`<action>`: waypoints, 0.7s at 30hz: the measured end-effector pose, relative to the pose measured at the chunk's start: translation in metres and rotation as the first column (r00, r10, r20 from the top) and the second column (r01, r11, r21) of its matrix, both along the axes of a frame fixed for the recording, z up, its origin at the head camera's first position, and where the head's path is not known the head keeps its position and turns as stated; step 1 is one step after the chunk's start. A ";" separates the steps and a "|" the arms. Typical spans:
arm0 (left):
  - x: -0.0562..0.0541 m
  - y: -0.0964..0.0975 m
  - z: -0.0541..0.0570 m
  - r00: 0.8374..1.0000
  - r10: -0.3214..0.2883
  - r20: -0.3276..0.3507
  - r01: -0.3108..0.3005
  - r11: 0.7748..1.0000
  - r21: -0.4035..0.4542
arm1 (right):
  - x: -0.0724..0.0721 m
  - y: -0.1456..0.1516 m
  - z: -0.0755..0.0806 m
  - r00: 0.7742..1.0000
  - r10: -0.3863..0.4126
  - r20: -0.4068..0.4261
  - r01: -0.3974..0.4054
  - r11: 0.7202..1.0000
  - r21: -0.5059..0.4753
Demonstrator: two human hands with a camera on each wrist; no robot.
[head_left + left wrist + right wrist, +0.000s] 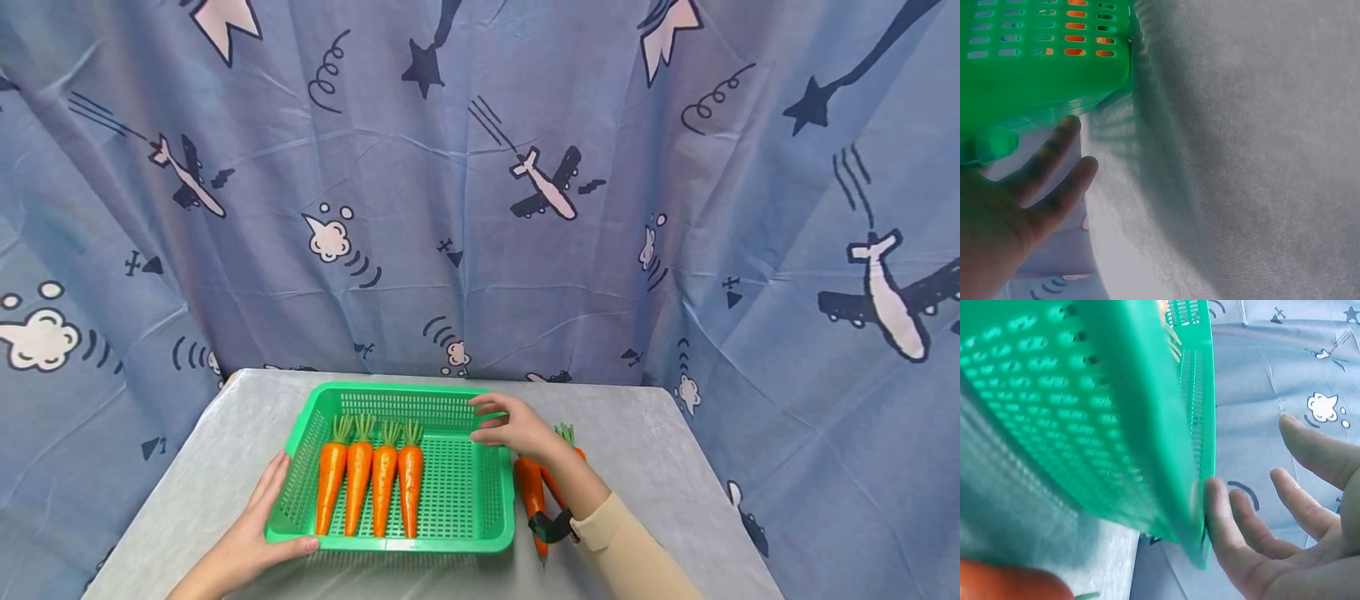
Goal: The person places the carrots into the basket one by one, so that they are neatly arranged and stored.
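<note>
A green plastic basket point(450, 545) with slotted walls holds several orange carrots point(384, 483), side by side in its left half, leafy ends away from me. My left hand point(251, 537) rests against the basket's near left corner, thumb along the front rim and fingers extended up the left side. In the left wrist view, two straight fingers point(1054, 147) show outside the wall. Over the far right corner, my right hand point(517, 425) has its fingers spread and holds nothing. Two more carrots point(531, 487) lie right of the basket, partly hidden under my right forearm.
Grey cloth covers the table point(637, 467), whose far edge lies close to a blue patterned curtain point(465, 250). The curtain also runs along both sides. A dark band point(551, 527) circles my right wrist, by the beige sleeve point(630, 550).
</note>
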State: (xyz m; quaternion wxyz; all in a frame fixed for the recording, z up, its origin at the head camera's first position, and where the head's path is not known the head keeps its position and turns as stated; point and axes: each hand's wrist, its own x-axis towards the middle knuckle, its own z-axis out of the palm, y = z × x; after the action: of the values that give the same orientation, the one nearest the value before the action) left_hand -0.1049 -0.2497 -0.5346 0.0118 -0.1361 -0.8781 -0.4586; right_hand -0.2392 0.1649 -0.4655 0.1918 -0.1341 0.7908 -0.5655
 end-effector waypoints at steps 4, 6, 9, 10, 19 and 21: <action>0.000 0.000 0.000 1.000 -0.003 0.009 0.003 1.000 -0.001 | 0.000 0.009 -0.002 1.000 -0.008 -0.022 0.008 1.000 0.006; 0.000 0.001 0.001 1.000 -0.004 0.009 0.004 1.000 -0.004 | 0.000 0.013 -0.002 1.000 -0.012 -0.029 0.013 1.000 0.007; -0.001 0.001 0.001 1.000 -0.004 0.002 0.004 1.000 -0.011 | 0.001 0.019 -0.001 0.999 -0.028 -0.034 0.028 1.000 0.008; -0.001 0.001 0.001 1.000 -0.001 0.006 0.001 1.000 -0.018 | 0.001 0.021 -0.001 0.999 -0.032 -0.035 0.033 0.999 0.008; 0.001 0.000 0.003 0.999 0.017 0.029 -0.015 0.998 -0.065 | 0.003 0.035 -0.001 0.996 -0.077 -0.052 0.078 0.997 0.019; 0.001 0.000 0.003 0.999 0.014 0.031 -0.012 0.998 -0.056 | 0.003 0.038 -0.003 0.995 -0.083 -0.058 0.084 0.996 0.020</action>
State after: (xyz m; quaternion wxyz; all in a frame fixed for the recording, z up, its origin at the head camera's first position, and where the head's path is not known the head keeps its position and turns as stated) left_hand -0.1038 -0.2492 -0.5311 -0.0025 -0.1235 -0.8914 -0.4361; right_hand -0.2363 0.2031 -0.4683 0.1470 -0.1149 0.8073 -0.5599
